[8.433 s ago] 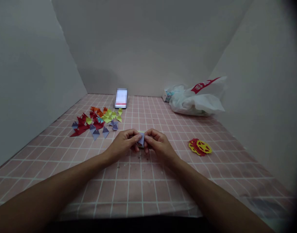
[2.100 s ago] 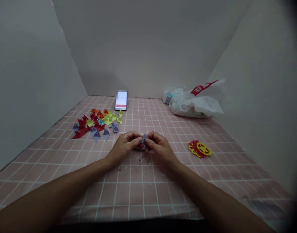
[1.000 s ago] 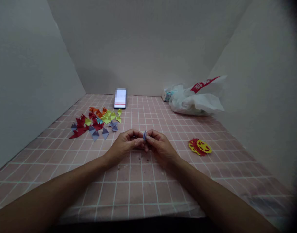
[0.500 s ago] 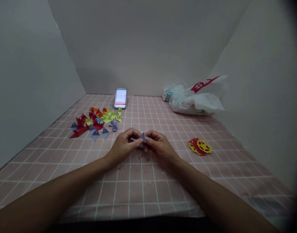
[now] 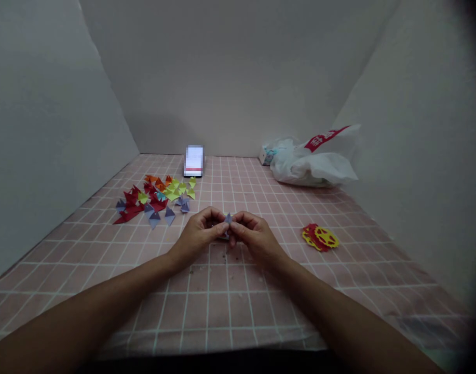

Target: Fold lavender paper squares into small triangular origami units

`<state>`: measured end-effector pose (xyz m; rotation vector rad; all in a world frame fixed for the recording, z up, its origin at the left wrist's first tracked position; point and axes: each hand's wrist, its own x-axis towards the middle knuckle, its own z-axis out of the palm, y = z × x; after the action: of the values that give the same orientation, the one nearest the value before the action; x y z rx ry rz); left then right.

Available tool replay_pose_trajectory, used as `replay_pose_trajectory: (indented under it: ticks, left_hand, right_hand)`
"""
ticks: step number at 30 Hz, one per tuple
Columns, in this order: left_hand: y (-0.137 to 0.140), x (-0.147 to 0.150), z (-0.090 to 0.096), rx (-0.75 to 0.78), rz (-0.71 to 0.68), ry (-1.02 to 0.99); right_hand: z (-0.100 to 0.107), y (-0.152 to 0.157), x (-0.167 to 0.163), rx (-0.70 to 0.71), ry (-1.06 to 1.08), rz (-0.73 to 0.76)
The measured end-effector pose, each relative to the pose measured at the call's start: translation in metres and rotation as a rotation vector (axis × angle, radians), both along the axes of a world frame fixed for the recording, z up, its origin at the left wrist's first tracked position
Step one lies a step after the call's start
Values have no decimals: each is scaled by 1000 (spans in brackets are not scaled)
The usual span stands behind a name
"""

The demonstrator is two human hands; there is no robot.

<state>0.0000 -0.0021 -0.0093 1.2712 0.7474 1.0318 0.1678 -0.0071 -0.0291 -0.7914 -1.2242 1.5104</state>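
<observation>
Paper [image 5: 228, 218] stands tip-up between our left hand [image 5: 201, 227] and right hand [image 5: 255, 231] over the counter [image 5: 218, 306], each grip pinching it, so we judge it best to press lightly and evenly from both sides, lining up its edges without crumpling the small tip.

Place: walled craft nook | pink gridded tablecloth [image 5: 218, 306] | pale walls [image 5: 230, 78] | folded-paper pieces [image 5: 158, 203]

Paper [image 5: 228, 218] between hands [image 5: 200, 231], phone [image 5: 193, 161] behind
</observation>
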Motion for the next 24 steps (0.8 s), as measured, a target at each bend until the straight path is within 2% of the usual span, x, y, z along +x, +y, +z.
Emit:
replay_pose_trajectory:
  ticks: [7,14,17,24]
  left_hand:
    - [1,1,3,-54,44,92]
    - [-1,0,0,21,70,106]
    - [-1,0,-3,116,105,120]
    - [-3,-1,-4,447,264,275]
  right_hand:
    - [0,0,1,18,-28,-37]
    - [3,-2,0,55,-57,-52]
    - [4,-2,-1,77,-64,-47]
    - [2,-1,-1,96,-71,-48]
